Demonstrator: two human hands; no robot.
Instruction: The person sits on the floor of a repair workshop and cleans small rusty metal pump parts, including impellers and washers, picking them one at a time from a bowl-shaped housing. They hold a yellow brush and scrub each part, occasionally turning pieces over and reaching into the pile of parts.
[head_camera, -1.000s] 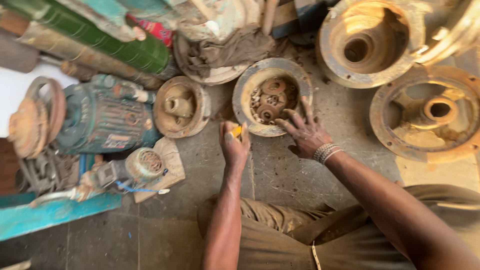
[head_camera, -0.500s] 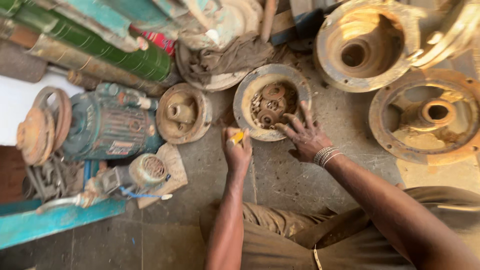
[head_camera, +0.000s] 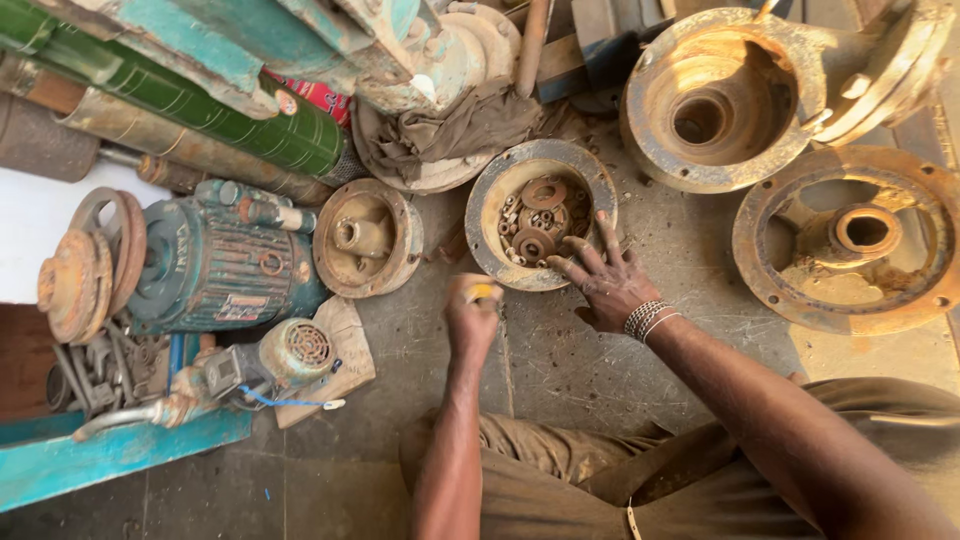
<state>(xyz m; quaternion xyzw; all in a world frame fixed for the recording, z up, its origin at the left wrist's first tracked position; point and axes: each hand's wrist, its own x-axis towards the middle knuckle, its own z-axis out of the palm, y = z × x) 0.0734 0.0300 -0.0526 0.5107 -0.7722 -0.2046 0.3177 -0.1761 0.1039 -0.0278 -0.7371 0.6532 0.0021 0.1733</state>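
A blue-green motor (head_camera: 215, 262) is seen at nine o'clock; rust-orange covers the housing (head_camera: 848, 240) at three o'clock; a green pipe (head_camera: 190, 100) at eleven.

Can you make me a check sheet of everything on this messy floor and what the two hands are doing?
Surface: dusty concrete floor.
Job's things: round metal housing holding rusty nuts and washers.
Clutter: teal motor, rusty flange, two big rusty casings, green pipe, rag.
Hands: left hand shut on a small yellow item; right hand spread on the housing's rim.
Cables: blue wire.
Surroundings: nothing seen.
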